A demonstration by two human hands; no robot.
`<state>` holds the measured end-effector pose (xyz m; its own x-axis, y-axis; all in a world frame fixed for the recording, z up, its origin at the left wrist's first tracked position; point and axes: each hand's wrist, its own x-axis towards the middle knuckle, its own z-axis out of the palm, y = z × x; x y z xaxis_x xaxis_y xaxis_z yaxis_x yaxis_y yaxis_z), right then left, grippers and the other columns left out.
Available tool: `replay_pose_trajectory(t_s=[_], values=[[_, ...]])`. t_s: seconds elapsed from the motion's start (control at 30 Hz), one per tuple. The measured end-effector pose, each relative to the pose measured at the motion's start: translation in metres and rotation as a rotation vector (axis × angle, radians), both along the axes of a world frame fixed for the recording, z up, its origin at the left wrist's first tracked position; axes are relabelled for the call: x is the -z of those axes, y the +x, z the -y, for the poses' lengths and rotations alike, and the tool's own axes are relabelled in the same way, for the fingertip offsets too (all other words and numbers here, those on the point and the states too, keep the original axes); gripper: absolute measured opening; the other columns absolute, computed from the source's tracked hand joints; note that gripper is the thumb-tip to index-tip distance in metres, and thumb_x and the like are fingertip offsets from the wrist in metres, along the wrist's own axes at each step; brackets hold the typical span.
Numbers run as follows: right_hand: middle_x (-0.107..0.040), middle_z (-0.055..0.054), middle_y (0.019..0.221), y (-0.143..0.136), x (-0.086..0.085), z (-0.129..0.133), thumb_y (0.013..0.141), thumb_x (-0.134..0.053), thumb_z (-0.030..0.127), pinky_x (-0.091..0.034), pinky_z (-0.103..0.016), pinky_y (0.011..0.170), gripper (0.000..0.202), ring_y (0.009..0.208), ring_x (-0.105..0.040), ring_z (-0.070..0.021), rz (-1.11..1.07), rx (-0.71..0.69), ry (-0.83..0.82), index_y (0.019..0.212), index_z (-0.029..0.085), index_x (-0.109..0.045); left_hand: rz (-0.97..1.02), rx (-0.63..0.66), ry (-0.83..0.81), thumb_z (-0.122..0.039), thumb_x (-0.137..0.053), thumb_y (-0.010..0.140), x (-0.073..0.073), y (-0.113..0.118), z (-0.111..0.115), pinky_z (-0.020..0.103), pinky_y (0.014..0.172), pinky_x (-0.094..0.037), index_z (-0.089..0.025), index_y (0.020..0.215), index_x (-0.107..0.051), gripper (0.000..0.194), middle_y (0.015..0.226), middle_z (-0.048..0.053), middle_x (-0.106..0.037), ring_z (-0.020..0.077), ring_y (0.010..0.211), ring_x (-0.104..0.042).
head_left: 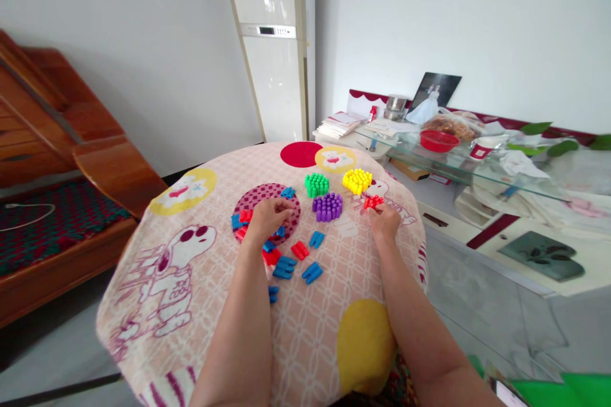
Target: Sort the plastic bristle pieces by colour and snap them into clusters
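My left hand hovers over the pink checked circle on the cloth, its fingers drawn together in a pinch; whatever is in them is hidden. Around it lie loose red pieces and blue pieces, small plastic pegs with two prongs. My right hand is closed at the near edge of a small standing group of red pegs, fingertips on a red one. Tight upright groups of green pegs, purple pegs and yellow pegs stand between and beyond my hands.
A patterned cloth covers the rounded table. To the right, a glass-topped cabinet carries a red bowl, a paper cup, papers and a photo. A wooden seat stands left; a tall white appliance is behind.
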<state>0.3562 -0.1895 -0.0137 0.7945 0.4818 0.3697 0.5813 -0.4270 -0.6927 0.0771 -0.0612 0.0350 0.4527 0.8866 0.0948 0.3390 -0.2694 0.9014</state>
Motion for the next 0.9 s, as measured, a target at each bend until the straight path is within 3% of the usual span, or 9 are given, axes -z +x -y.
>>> replay_pose_trajectory(t_s=[0.23,0.3,0.4,0.5,0.67,0.8,0.9], values=[[-0.065,-0.006,0.061,-0.004,0.0,0.006,0.074,-0.057,0.043,-0.042,-0.031,0.064,0.026,0.059,-0.056,-0.0199,0.11,0.006,0.149,0.062,0.021,-0.06,0.049,-0.214,-0.01,-0.023,-0.064,0.068,-0.006,-0.036,-0.003,0.023,0.052,-0.05,-0.016,0.078,-0.068,0.013,0.056,-0.001,-0.066,0.0137,0.05,-0.062],[-0.065,-0.005,0.06,-0.016,-0.002,0.008,0.077,-0.055,0.045,-0.041,-0.03,0.062,0.029,0.058,-0.056,-0.0186,0.145,-0.107,0.223,0.062,0.02,-0.06,0.104,-0.294,0.009,-0.026,-0.064,0.068,-0.005,-0.047,-0.006,0.022,0.051,-0.049,-0.015,0.078,-0.069,0.015,0.056,-0.001,-0.065,0.0127,0.049,-0.06],[-0.062,-0.003,0.058,-0.046,-0.005,0.01,0.082,-0.054,0.045,-0.039,-0.027,0.059,0.033,0.055,-0.054,-0.0153,0.185,-0.407,0.261,0.062,0.02,-0.06,0.167,-0.4,0.037,-0.029,-0.064,0.068,0.001,-0.061,-0.012,0.021,0.048,-0.047,-0.014,0.076,-0.069,0.017,0.054,-0.001,-0.064,0.0119,0.047,-0.058],[-0.063,-0.003,0.061,-0.084,-0.01,0.01,0.088,-0.052,0.04,-0.039,-0.025,0.059,0.033,0.056,-0.054,-0.0133,0.248,-0.683,0.198,0.065,0.019,-0.062,0.204,-0.493,0.042,-0.03,-0.062,0.068,0.009,-0.07,-0.017,0.021,0.048,-0.047,-0.014,0.08,-0.07,0.021,0.058,0.0,-0.065,0.0122,0.049,-0.059],[-0.071,-0.005,0.075,-0.153,-0.02,0.008,0.092,-0.055,0.031,-0.042,-0.025,0.065,0.024,0.069,-0.064,-0.0156,0.386,-1.025,-0.004,0.073,0.02,-0.066,0.127,-0.624,0.072,-0.033,-0.059,0.07,0.023,-0.078,-0.023,0.022,0.053,-0.05,-0.014,0.084,-0.071,0.026,0.061,0.001,-0.067,0.0131,0.052,-0.062],[-0.073,-0.008,0.078,-0.197,-0.024,0.004,0.088,-0.065,0.037,-0.042,-0.026,0.062,0.018,0.069,-0.066,-0.0188,0.523,-1.085,-0.198,0.082,0.02,-0.068,0.119,-0.661,0.061,-0.033,-0.058,0.071,0.026,-0.079,-0.023,0.022,0.052,-0.049,-0.014,0.085,-0.072,0.027,0.06,0.002,-0.067,0.0135,0.052,-0.062],[-0.072,-0.01,0.074,-0.209,-0.022,0.0,0.089,-0.061,0.031,-0.04,-0.026,0.059,0.016,0.064,-0.066,-0.019,0.52,-1.067,-0.247,0.081,0.019,-0.068,0.137,-0.657,0.041,-0.032,-0.057,0.071,0.025,-0.079,-0.022,0.021,0.05,-0.049,-0.013,0.085,-0.072,0.028,0.062,0.003,-0.068,0.0137,0.052,-0.062]])
